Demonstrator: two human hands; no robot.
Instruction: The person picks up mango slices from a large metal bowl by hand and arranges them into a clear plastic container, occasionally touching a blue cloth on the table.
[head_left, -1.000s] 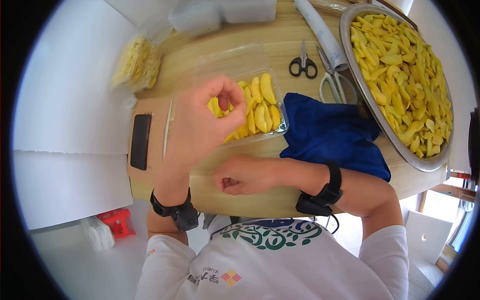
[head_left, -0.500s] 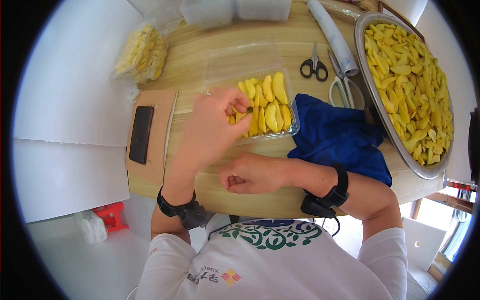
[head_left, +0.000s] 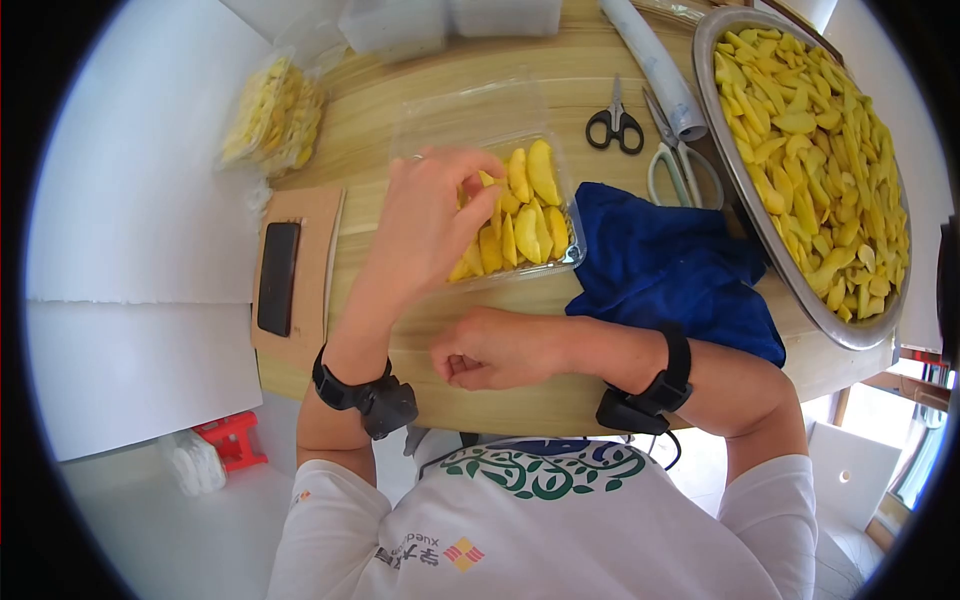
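Note:
My left hand (head_left: 435, 205) reaches over an open clear plastic clamshell box (head_left: 574, 254), its thumb and fingers curled in around a yellow fruit slice (head_left: 488, 179). The fingers partly hide that slice. Rows of similar yellow fruit slices (head_left: 535, 230), mango-like, lie in the box, and my hand covers the box's left part. The transparent lid (head_left: 465, 105) is folded back away from me. Near the table's front edge, my right hand (head_left: 490, 348) rests with its fingers curled into a loose fist, and nothing shows in it.
A large metal basin (head_left: 722, 130) heaped with yellow slices stands at right. Beside it are a blue cloth (head_left: 660, 250), black-handled scissors (head_left: 615, 125), larger scissors (head_left: 685, 175) and a roll (head_left: 655, 70). A phone (head_left: 279, 278) on cardboard and filled packs (head_left: 275, 120) lie left.
My left hand has shifted slightly toward the far side of the box, its fingers now around a slice farther up. The right hand stays curled at the table edge. The whole view has shifted a little.

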